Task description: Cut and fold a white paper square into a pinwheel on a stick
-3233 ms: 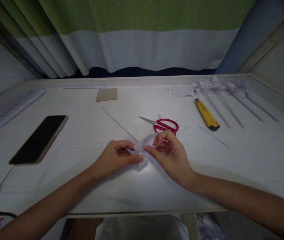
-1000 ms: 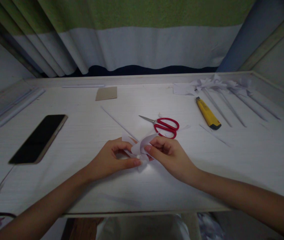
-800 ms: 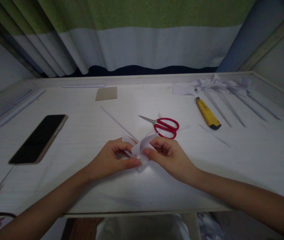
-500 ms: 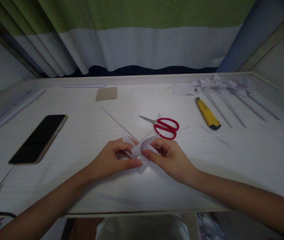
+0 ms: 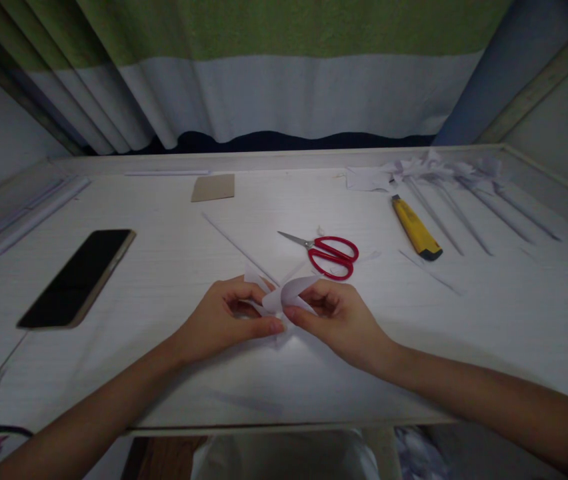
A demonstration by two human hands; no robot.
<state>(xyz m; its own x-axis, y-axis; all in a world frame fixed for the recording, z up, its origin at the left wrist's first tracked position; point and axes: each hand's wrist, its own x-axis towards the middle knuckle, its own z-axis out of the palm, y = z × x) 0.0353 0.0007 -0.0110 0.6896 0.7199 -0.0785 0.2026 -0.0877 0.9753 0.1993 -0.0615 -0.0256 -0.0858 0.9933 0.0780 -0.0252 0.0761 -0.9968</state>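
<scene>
Between my hands is a white paper flower (image 5: pixel 274 301) with curled, petal-like strips. A thin rolled paper stick (image 5: pixel 240 249) runs from it away to the upper left. My left hand (image 5: pixel 237 310) pinches the flower's left side, its thumb low across the front. My right hand (image 5: pixel 337 317) closes thumb and fingers on a curled strip at the right. The hands cover parts of the flower, so where the stick joins it is hidden. Just beyond my right hand lie red-handled scissors (image 5: pixel 333 257), blades pointing left.
A phone (image 5: pixel 79 279) lies left. Rolled paper (image 5: pixel 41 215) rests along the left side, and a cardboard square (image 5: pixel 213 188) lies at the back. At right are a yellow box cutter (image 5: pixel 417 228) and several paper flowers on sticks (image 5: pixel 444 167). The table's front edge (image 5: pixel 284 427) is near.
The curled strip at my right fingers has shifted slightly, and the lower paper shows less beneath my left thumb. Both hands keep their hold on the flower.
</scene>
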